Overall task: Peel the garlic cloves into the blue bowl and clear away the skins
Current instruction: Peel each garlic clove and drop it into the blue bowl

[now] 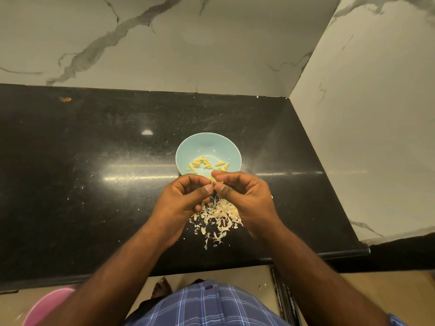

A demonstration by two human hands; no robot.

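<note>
A light blue bowl [208, 147] stands on the black counter and holds several peeled yellowish garlic cloves [204, 164]. Just in front of the bowl's near rim, my left hand [186, 196] and my right hand [244, 194] meet fingertip to fingertip and pinch one small garlic clove [214, 181] between them. The clove is mostly hidden by my fingers. Below my hands a loose pile of pale garlic skins [217, 218] lies on the counter.
The black granite counter [94, 172] ends at marble walls behind and on the right [364, 125]. Its front edge runs near my body. A pink tub [47, 307] sits on the floor at lower left. Small skin flecks dot the counter.
</note>
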